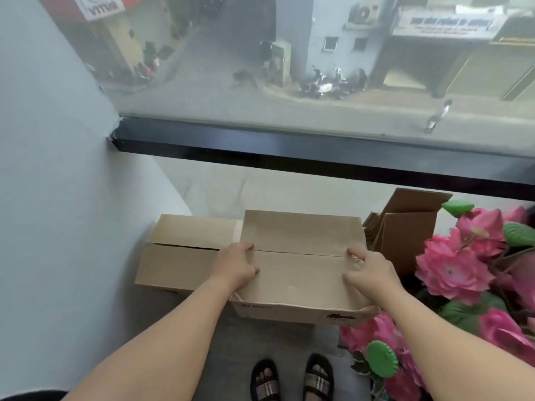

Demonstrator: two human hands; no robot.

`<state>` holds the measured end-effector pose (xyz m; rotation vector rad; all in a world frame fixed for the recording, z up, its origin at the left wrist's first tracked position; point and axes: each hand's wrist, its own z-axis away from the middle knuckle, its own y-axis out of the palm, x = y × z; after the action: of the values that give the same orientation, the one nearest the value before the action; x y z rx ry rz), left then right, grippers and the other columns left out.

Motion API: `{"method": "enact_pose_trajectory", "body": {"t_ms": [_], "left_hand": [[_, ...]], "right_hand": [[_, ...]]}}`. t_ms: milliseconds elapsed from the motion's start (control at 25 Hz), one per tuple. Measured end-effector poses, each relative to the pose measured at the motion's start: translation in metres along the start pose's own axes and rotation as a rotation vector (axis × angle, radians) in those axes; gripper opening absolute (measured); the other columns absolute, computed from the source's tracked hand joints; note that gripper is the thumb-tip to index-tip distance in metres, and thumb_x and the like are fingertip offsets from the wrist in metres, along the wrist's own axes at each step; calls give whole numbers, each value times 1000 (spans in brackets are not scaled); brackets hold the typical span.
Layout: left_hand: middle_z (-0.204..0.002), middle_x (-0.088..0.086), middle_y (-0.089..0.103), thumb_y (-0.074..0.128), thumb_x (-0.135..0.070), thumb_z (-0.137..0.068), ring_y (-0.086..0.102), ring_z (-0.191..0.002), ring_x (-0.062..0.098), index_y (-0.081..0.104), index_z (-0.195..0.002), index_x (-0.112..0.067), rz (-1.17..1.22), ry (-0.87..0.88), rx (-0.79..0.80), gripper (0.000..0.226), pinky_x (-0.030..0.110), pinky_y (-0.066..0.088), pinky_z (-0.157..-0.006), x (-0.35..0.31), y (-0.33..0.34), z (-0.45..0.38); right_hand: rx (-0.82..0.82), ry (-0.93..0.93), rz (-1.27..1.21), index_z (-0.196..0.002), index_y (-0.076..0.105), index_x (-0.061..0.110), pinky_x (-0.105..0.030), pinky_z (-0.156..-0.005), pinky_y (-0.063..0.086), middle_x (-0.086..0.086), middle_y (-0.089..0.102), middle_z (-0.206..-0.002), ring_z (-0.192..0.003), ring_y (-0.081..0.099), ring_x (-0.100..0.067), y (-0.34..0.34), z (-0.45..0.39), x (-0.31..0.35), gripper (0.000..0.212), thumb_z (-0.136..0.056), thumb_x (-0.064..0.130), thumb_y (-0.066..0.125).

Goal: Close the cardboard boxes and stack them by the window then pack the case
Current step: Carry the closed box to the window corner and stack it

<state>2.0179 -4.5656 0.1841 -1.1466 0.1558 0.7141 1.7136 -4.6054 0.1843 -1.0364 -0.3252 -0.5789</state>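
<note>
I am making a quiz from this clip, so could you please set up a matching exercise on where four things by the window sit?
Things:
1. Closed box under the hands
2. Second closed box
3. Open box
4. Pink flowers

Places:
A. At the far right of the view
B. Against the left wall
C. In the middle, held at its seam by the left hand and right hand
D. Behind the flowers, flaps up

Pairs: 1-C, 2-B, 3-D, 4-A
</note>
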Motion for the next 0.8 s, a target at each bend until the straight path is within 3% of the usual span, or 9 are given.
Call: {"method": "enact_pose_trajectory", "body": {"t_ms": [240, 400, 480, 600, 720, 800], "left_hand": [[-134, 1, 63, 74, -16, -77, 57, -123, 22, 63, -133, -26, 38, -67, 11, 58, 20, 38, -95, 28, 52, -68], [-133, 10, 63, 70, -16, -84, 55, -124, 28, 57, -140, -17, -78, -66, 32, 58, 27, 39, -101, 49, 83, -86], [-127, 15, 58, 66, -15, -88, 54, -119, 30, 59, -135, -10, -151, -44, 31, 47, 29, 38, -100, 56, 97, -90], [-118, 12, 44, 60, -15, -93, 54, -100, 29, 65, -112, -5, -248, -33, 39, 23, 32, 44, -93, 59, 110, -97], [-115, 11, 41, 60, -22, -94, 55, -97, 29, 65, -108, -6, -277, -35, 28, 22, 37, 46, -92, 57, 112, -101], [-116, 13, 48, 61, -30, -94, 54, -106, 30, 66, -111, -7, -275, -11, 28, 29, 35, 45, -95, 49, 110, -100]], "right_hand": [[17, 12, -43, -139, 58, 33, -24, -88, 40, 4, 57, -129, -118, 58, -22, 64, -61, -37, 64, -77, 23, 71], [52, 5, -87, -141, 55, 33, -23, -86, 37, 7, 53, -127, -113, 57, -19, 97, -86, -55, 67, -77, 24, 73], [82, 3, -90, -146, 49, 33, -25, -89, 40, 8, 47, -133, -111, 54, -15, 105, -94, -63, 75, -76, 26, 74], [183, -4, 6, -154, 34, 37, -33, -102, 45, 4, 25, -157, -125, 51, -20, 111, -102, -73, 88, -76, 33, 76], [247, 9, 138, -156, 19, 44, -39, -109, 40, 0, 1, -166, -139, 42, -28, 114, -106, -75, 93, -82, 36, 74], [251, 22, 157, -157, 17, 45, -41, -112, 37, -7, -2, -167, -142, 38, -33, 113, -104, -73, 89, -86, 38, 71]]}}
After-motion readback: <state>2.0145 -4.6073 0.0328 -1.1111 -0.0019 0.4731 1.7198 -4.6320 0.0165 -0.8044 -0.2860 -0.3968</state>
